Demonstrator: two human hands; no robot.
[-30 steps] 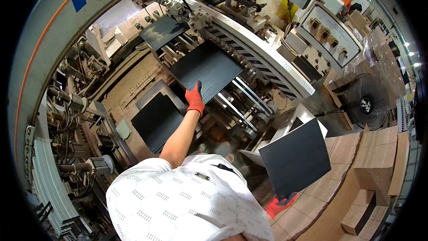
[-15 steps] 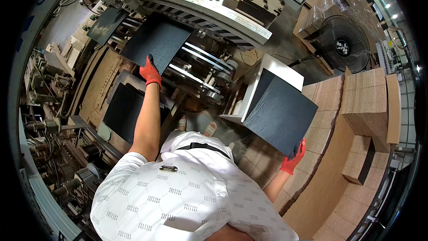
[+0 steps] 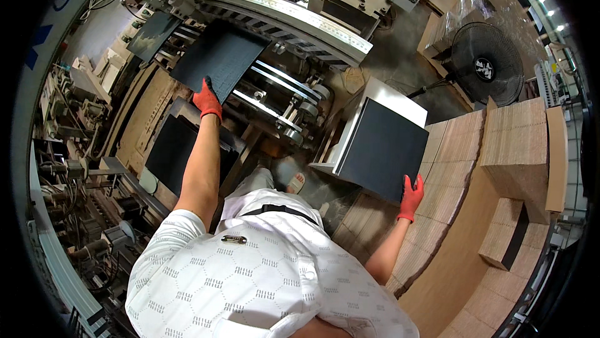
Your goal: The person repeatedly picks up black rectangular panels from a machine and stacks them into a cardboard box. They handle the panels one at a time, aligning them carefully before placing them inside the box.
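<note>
My left hand, in a red glove with dark fingertips, grips the near edge of a black sheet. That sheet lies over the metal rails of a machine at upper left. Off to the right, another black sheet lies flat on a white stand, overhanging its near side. My right hand, also in a red glove, is at this sheet's near right corner, with its fingers apart. Several more black sheets are piled to the left of my left forearm.
A white beam with a striped strip crosses behind the rails. Brown board stacks fill the right side, by a long brown panel. A black fan stands at far right. Machine parts line the left.
The right-hand sheet was raised and bent at its held corner; now it lies flat, shifted left on the stand. My right hand has loosened from it. My left hand barely moved.
</note>
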